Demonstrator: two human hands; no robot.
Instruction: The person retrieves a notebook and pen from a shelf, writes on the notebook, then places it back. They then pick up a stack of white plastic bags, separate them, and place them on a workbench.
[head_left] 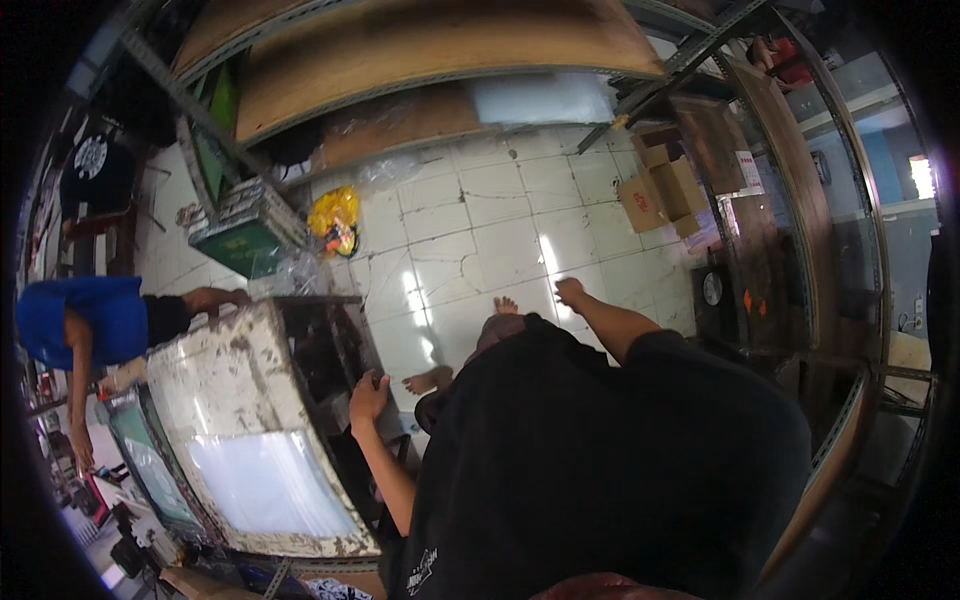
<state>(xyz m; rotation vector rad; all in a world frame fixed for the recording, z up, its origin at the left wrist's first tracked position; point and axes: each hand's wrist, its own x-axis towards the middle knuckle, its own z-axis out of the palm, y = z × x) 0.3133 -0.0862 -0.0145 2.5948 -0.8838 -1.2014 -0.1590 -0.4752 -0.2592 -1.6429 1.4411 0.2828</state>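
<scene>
My left hand [367, 396] rests with fingers spread against the edge of a worn white work table [215, 375] on my left. My right hand [569, 291] hangs out in front of me with loosely curled fingers and holds nothing. I am seated in a black shirt, and my bare feet [430, 380] rest on the white tiled floor [480, 235]. A translucent white sheet [265, 480] lies on the table top.
A person in a blue shirt [85, 320] leans on the table's far end. A yellow bag [335, 220] and a green box stack [245, 235] sit on the floor. Cardboard boxes [662, 190] and metal shelving [770, 200] stand to the right.
</scene>
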